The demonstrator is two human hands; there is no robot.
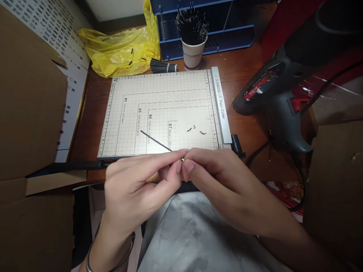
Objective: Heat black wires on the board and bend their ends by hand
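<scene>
My left hand (141, 181) and my right hand (218, 177) meet fingertip to fingertip just in front of the paper cutter's (159, 87) near edge. Both pinch a thin black wire (155, 140) that slants up and left over the cutter's grid. A small brass-coloured tip shows between the fingertips. A few short black offcuts (195, 130) lie on the grid near the B7 mark. A bangle circles my left wrist.
A paper cup (193, 51) full of black wires stands behind the cutter, next to a banded bundle (162, 67) and a yellow plastic bag (121, 51). A black heat gun (283, 90) with its cord lies at the right. Cardboard boxes (31, 113) flank both sides.
</scene>
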